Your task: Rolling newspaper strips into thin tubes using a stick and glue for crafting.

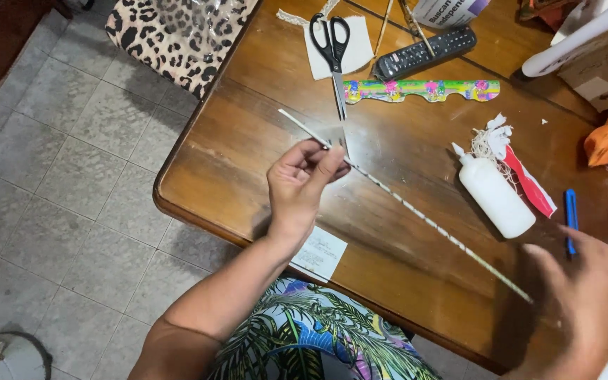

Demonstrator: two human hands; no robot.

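Looking down, I see the wooden table [262,134], then the glue bottle [494,193] at three o'clock and scissors [333,49] at twelve. My left hand [302,184] pinches the thin rolled paper stick [416,214] near its ten o'clock end. My right hand [582,295] is blurred; I cannot tell its grip. Twisting could kink it.
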